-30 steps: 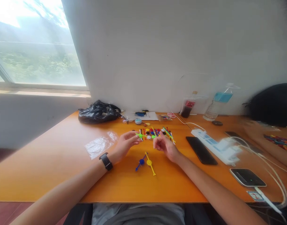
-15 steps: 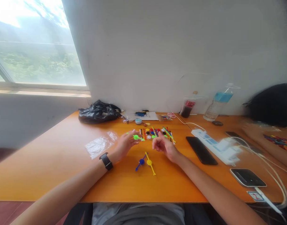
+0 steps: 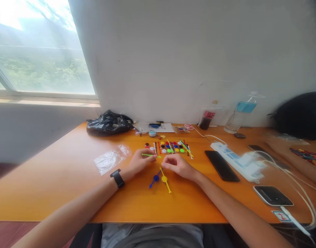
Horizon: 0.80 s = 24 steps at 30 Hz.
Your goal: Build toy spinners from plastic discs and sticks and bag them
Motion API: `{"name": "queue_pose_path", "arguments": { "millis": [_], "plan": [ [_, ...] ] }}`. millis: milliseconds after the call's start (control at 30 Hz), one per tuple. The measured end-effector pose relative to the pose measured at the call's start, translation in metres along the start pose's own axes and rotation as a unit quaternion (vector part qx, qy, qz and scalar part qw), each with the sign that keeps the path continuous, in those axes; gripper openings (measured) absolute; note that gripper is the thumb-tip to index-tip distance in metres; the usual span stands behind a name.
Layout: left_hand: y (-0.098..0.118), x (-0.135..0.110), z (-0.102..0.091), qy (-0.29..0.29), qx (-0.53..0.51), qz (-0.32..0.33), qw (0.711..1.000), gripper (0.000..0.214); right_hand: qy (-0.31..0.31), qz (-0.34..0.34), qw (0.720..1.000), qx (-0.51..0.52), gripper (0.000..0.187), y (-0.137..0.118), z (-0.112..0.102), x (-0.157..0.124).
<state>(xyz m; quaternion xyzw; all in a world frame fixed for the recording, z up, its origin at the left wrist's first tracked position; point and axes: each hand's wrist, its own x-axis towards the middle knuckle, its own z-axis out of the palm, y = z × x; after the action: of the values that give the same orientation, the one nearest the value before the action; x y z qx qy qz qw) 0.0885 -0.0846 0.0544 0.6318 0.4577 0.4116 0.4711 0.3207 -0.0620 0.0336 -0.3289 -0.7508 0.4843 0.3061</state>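
A green arrow spinner (image 3: 147,155) is pinched in my left hand (image 3: 137,161), edge-on above the table. Close to its tip is my right hand (image 3: 180,167), thumb and fingertips pressed together; whatever they may hold is hidden. On the table just below my hands lie a blue arrow spinner (image 3: 156,178) and a yellow arrow spinner (image 3: 164,179), their far tips almost meeting. Beyond my hands are several loose arrows (image 3: 159,147) and coloured round discs (image 3: 164,151), laid out in groups.
Left of my hands lies a clear plastic bag (image 3: 108,161), with a black bag (image 3: 108,123) behind it. On the right are a dark phone (image 3: 222,166), a white power strip (image 3: 232,160) with cables and a charging device (image 3: 273,195). Another person's arm (image 3: 299,162) is at far right.
My left hand has turned the green spinner from facing me to edge-on. My right hand has moved slightly lower and left, its fingertips now together near the spinner.
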Motion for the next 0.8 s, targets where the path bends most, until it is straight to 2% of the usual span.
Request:
{"name": "queue_pose_path", "arguments": {
  "millis": [167,267,600,700,800],
  "plan": [
    [-0.014,0.004,0.002,-0.060,0.090,0.088,0.990,0.024,-0.032,0.018,0.999,-0.016,0.035,0.006,0.003,-0.001],
    [-0.022,0.005,0.005,-0.060,0.123,0.114,0.984,0.017,-0.053,0.025,0.998,-0.020,0.034,0.008,0.002,-0.001],
    [-0.031,0.009,0.007,-0.058,0.173,0.139,0.973,0.018,-0.116,0.039,0.992,-0.016,0.036,0.008,0.002,-0.002],
    [-0.027,0.007,0.006,-0.070,0.168,0.134,0.974,0.027,-0.130,0.043,0.990,-0.011,0.037,0.007,0.002,-0.003],
    [-0.021,0.004,0.005,-0.107,0.161,0.137,0.971,0.038,-0.132,0.041,0.990,-0.008,0.036,0.005,0.003,-0.003]
  ]
}}
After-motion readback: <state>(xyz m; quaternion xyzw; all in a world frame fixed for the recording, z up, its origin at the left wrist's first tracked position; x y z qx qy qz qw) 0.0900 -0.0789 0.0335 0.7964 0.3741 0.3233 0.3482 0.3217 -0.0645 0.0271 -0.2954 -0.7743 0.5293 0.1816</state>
